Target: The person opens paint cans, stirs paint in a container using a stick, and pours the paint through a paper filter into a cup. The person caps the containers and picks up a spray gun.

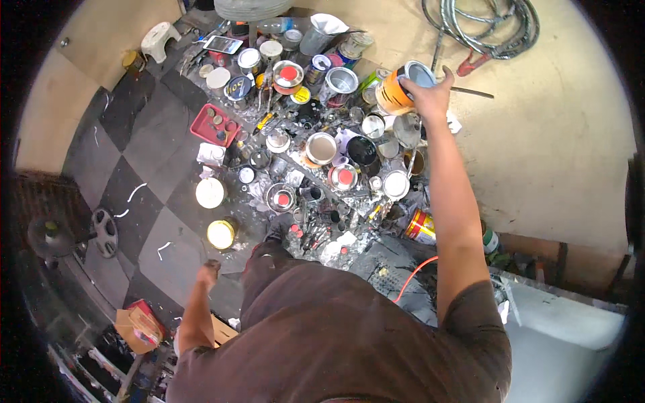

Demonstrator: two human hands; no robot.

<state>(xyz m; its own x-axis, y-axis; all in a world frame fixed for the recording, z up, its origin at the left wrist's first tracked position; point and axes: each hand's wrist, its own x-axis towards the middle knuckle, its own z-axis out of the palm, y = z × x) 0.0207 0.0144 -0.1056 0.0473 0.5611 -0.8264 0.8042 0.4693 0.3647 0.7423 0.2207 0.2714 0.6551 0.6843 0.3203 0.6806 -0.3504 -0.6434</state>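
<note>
Lower left of the frame: left hand (209, 271), curled loosely, holding nothing, hanging over the checkered floor (144, 144). Left of centre: red tray (213, 125), two lidded tins (209, 193). Centre: table (316, 168) crowded with paint cans. Upper right: right hand (430, 94), fingers wrapped around the orange can (398, 88), lifted and tilted. Likely rigid, weighty if full, slick; best gripped round the body.

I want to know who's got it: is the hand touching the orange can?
Touching. Head view shows the right hand wrapped around the orange can.
</note>
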